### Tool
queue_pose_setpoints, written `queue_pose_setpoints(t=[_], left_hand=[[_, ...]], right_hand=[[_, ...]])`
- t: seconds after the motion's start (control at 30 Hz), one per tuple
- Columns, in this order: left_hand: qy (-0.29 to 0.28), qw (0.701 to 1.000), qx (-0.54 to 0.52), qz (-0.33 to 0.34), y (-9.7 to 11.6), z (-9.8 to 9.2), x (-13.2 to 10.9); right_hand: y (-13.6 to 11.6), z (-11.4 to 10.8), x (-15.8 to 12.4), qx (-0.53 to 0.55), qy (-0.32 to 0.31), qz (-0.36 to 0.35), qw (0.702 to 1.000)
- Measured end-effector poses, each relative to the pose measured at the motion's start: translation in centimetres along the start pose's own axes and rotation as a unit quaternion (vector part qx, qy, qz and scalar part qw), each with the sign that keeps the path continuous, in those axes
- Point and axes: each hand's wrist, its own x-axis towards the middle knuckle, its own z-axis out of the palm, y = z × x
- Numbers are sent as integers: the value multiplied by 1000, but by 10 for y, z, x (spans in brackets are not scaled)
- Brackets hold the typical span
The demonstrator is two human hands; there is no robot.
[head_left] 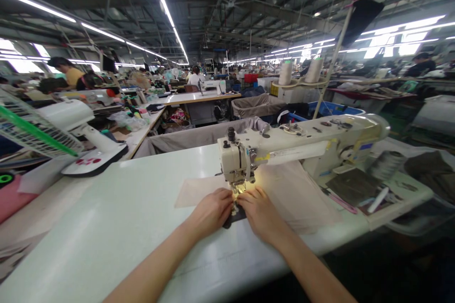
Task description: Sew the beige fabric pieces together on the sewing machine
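A cream sewing machine (270, 144) stands on the pale table, its lamp lighting the needle area. Beige fabric (298, 194) lies under the machine arm and spreads out on both sides of the needle. On the left of the presser foot, my left hand (212, 210) has its fingers curled together at the fabric's edge. My right hand (261, 213) is just right of the foot, fingers bent and gripping the cloth close to the needle. Both sets of fingertips are partly hidden near the foot. A dark plate (236, 217) shows between the hands.
Pink-handled scissors (343, 201), a grey thread cone (386, 165) and a dark cloth piece (351, 182) lie at right. A white fan (80, 128) stands at left. Fabric-lined bins (199, 132) sit behind the table. Other people work farther back.
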Motion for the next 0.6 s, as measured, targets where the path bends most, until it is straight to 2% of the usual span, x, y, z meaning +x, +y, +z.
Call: queue_pose_setpoints(t=[0.13,0.27,0.4,0.6], left_hand=[[1,1000,-2,13,-10,-2,3],[13,1000,7,3,-15,4,-2],[19,1000,16,-4,-17,9,-5],[14,1000,16,10,-16,5,-3]], right_hand=[[1,3,-4,1,5,0,1000],[-1,4,-14,14,10,1,1000],[-4,3,-20,27,6,9,1000],[-4,4,-19,33,9,8,999]])
